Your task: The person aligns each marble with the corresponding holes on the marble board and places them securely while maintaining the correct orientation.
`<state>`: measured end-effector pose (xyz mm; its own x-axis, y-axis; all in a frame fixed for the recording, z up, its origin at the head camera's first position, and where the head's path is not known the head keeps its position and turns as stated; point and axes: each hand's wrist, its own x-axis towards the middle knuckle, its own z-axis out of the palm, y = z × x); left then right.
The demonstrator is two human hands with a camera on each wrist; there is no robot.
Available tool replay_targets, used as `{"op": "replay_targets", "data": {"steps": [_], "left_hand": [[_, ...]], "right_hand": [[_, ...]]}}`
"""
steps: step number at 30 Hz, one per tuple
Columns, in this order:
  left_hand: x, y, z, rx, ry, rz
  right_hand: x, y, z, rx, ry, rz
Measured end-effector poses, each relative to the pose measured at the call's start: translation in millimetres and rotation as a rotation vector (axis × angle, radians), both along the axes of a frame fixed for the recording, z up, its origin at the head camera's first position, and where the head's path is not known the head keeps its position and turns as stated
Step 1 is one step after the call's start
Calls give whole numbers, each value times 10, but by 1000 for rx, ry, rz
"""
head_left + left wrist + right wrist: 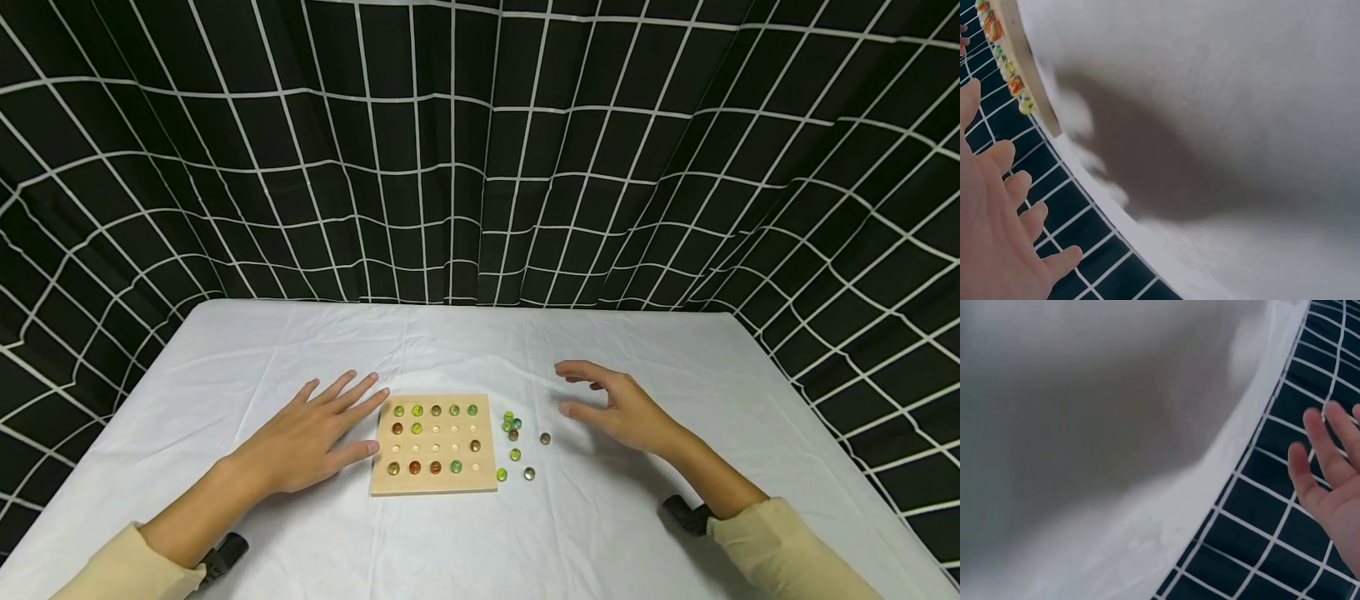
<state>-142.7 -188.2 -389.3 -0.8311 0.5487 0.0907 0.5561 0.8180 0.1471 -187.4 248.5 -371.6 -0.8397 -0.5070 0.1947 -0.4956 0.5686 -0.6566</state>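
Observation:
On the white-covered table lies a light wooden board (pixel 435 483) with rows of shallow holes, some filled with green, brown and red-orange glass marbles. At the board's left side is my left hand (pixel 315 437), fingers spread and holding nothing; its fingertips come close to the board's edge. The left wrist view shows that hand (pixel 997 231) above the cloth, with the board (pixel 1029 75) seen edge-on. To the right, my right hand (pixel 618 412) hovers with loosely bent fingers and nothing in them. Its palm and fingers (pixel 1329 469) also show in the right wrist view.
Several loose marbles (pixel 515 454) lie right of the board, between it and my right hand. A brown marble (pixel 545 438) lies nearest that hand. Behind the white tablecloth (pixel 600 333) hangs a black curtain (pixel 450 192) with a white grid.

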Motion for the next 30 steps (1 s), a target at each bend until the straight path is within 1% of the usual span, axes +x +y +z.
{"op": "replay_targets", "data": {"steps": [3, 8, 12, 15, 20, 24, 30], "left_hand": [[9, 5, -23, -8, -9, -11], [19, 18, -42, -9, -19, -26], [31, 30, -56, -10, -58, -32], [34, 37, -69, -9, -83, -30], [49, 42, -89, -9, -111, -27], [62, 60, -93, -20, -132, -42], [66, 72, -77, -39, -136, -43]], "right_hand": [[2, -37, -47, -33, -64, 37], [-10, -68, -140, -52, -179, 104], [-18, -85, -189, -41, -286, 127], [-17, -98, -215, -20, -333, 133], [-22, -132, -245, 16, -348, 137], [-26, -157, -252, 39, -344, 133], [-17, -183, -245, 46, -328, 136]]}}
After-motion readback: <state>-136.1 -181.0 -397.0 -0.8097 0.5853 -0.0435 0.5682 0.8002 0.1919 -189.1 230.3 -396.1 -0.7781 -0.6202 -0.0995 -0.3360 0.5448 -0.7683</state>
